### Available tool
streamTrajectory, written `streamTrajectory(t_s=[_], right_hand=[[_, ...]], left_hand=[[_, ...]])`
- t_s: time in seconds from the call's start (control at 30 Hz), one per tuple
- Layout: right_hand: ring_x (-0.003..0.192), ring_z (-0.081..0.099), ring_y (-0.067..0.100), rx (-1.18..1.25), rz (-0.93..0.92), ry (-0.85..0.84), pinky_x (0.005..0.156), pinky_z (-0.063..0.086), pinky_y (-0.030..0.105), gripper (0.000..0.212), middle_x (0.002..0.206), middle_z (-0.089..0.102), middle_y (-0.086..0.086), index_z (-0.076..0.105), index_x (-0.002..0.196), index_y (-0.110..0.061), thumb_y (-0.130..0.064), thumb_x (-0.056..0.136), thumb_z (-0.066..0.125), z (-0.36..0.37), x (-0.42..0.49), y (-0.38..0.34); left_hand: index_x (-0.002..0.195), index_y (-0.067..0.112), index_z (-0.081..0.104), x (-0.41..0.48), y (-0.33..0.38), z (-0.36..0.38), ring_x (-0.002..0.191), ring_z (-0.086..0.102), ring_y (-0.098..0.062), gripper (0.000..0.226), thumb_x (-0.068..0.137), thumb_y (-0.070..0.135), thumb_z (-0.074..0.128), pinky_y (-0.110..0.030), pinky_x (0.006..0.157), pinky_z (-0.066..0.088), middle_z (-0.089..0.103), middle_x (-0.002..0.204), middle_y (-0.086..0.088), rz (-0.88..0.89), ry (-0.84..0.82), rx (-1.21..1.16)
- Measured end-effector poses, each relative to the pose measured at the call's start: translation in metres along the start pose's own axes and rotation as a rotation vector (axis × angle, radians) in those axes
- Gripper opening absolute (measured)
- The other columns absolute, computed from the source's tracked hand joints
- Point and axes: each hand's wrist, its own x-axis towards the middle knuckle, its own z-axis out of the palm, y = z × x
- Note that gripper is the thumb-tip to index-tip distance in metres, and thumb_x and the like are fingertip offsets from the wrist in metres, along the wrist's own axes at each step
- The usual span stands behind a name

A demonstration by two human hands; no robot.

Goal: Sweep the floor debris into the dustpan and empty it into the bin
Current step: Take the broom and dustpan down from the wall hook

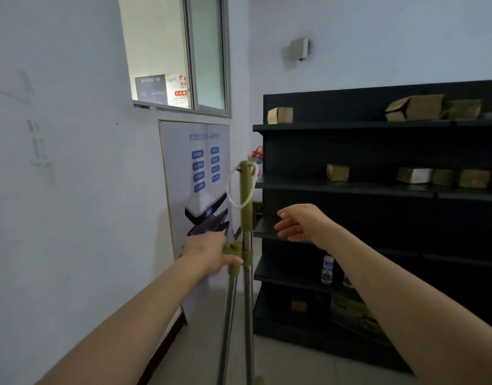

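Observation:
Two metal poles stand upright in front of me, clipped side by side. The taller broom handle has an olive-green grip and a white hanging loop at its top. The shorter dustpan handle ends in a green grip at about mid-height. My left hand is closed around that shorter green grip. My right hand hovers just right of the broom handle, fingers apart, touching nothing. The broom head, the dustpan and any debris lie below the frame. No bin shows.
A white wall runs along the left with a poster board leaning on it below a window. Dark shelving on the right holds cardboard boxes and a water bottle. Grey floor lies between them.

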Motion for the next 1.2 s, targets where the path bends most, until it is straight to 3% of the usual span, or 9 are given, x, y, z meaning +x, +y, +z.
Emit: streamTrajectory(t_s=[0.07,0.23,0.33,0.63,0.8,0.97,1.1,1.2], right_hand=[[0.083,0.071,0.021,-0.05,-0.034,-0.016,0.066,0.056,0.029,0.013,0.095,0.073,0.01,0.064,0.098,-0.016,-0.009,0.091,0.056,-0.002,-0.038,0.01],[0.083,0.071,0.019,-0.138,-0.041,-0.049,0.073,0.058,0.03,0.023,0.1,0.072,0.009,0.061,0.107,-0.016,-0.004,0.088,0.061,-0.01,-0.118,0.021],[0.082,0.071,0.017,-0.128,-0.043,-0.01,0.074,0.059,0.03,0.019,0.098,0.073,0.007,0.062,0.101,-0.018,-0.006,0.087,0.063,-0.023,-0.155,0.019],[0.082,0.071,0.017,-0.14,-0.07,0.038,0.076,0.059,0.031,0.025,0.101,0.069,0.008,0.062,0.108,-0.017,-0.006,0.086,0.065,-0.066,-0.246,0.034],[0.085,0.071,0.018,-0.18,-0.126,0.008,0.079,0.059,0.033,0.038,0.099,0.069,0.006,0.057,0.12,-0.016,-0.011,0.084,0.068,-0.084,-0.303,0.049],[0.069,0.068,0.013,-0.293,-0.203,0.007,0.062,0.056,0.025,0.046,0.098,0.071,0.004,0.053,0.121,-0.018,-0.033,0.082,0.071,-0.103,-0.367,0.077],[0.058,0.063,0.009,-0.299,-0.235,0.024,0.054,0.053,0.022,0.033,0.09,0.071,0.002,0.059,0.107,-0.02,-0.04,0.083,0.069,-0.122,-0.418,0.1],[0.06,0.064,0.01,-0.288,-0.205,0.001,0.052,0.053,0.021,0.024,0.089,0.071,0.003,0.058,0.098,-0.023,-0.038,0.084,0.068,-0.135,-0.45,0.111]], left_hand=[[0.082,0.022,0.048,-0.024,0.01,0.0,0.082,0.053,-0.016,0.047,0.082,0.069,0.057,-0.032,0.07,0.04,0.049,0.079,0.007,0.056,0.013,0.039],[0.106,0.018,0.06,-0.069,0.043,0.004,0.105,0.062,-0.022,0.057,0.081,0.069,0.057,-0.039,0.091,0.045,0.063,0.107,0.0,0.156,0.012,0.038],[0.104,0.019,0.059,-0.092,0.059,0.001,0.106,0.061,-0.021,0.055,0.08,0.069,0.058,-0.039,0.096,0.045,0.062,0.109,0.0,0.206,0.012,0.031],[0.099,0.018,0.059,-0.174,0.102,-0.019,0.092,0.062,-0.019,0.053,0.078,0.067,0.063,-0.034,0.086,0.049,0.065,0.098,-0.001,0.151,-0.001,-0.074],[0.099,0.018,0.059,-0.232,0.145,-0.02,0.093,0.063,-0.019,0.058,0.076,0.071,0.061,-0.038,0.09,0.049,0.065,0.097,-0.001,0.145,-0.009,-0.049],[0.072,0.019,0.047,-0.304,0.199,-0.009,0.094,0.061,-0.02,0.058,0.076,0.076,0.054,-0.039,0.098,0.046,0.054,0.077,0.003,0.146,-0.011,0.088],[0.102,0.013,0.065,-0.364,0.233,-0.01,0.097,0.065,-0.024,0.058,0.079,0.066,0.062,-0.035,0.084,0.05,0.059,0.089,-0.002,0.105,0.042,0.036],[0.103,0.015,0.066,-0.399,0.252,-0.007,0.095,0.065,-0.023,0.058,0.077,0.067,0.063,-0.031,0.077,0.048,0.066,0.098,-0.003,0.104,0.05,0.031]])
